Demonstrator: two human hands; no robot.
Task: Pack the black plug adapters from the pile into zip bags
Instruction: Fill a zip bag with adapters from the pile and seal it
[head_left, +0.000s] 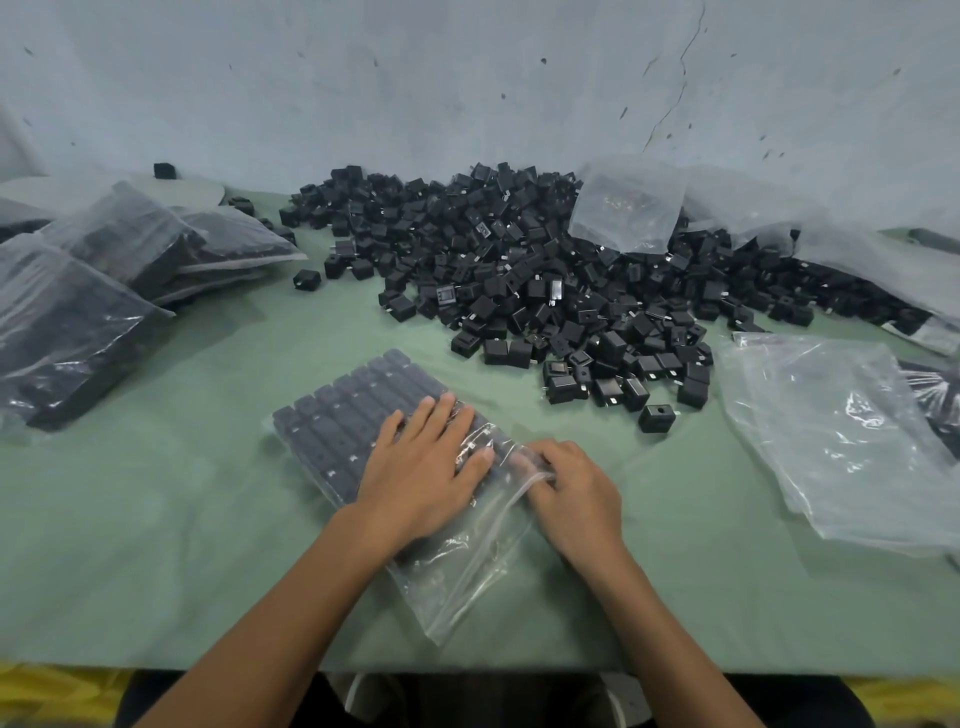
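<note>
On table (208, 519), zip bag (332, 431) lies diagonally, mouth seemingly near-right.

I am at a small packing-workshop bench, a green cloth-covered table (208, 519) against a scuffed, cracked pale wall (467, 78), heaped with loose black plastic plug adapters (519, 270) beside stacked, filled clear plastic bags (104, 270).

Left hand (415, 467), right hand (576, 493), forearms all bare — dark clothing (467, 701) below.

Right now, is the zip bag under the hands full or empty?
Nearly full: rows of adapters fill the zip bag; only its near end is empty.
</note>
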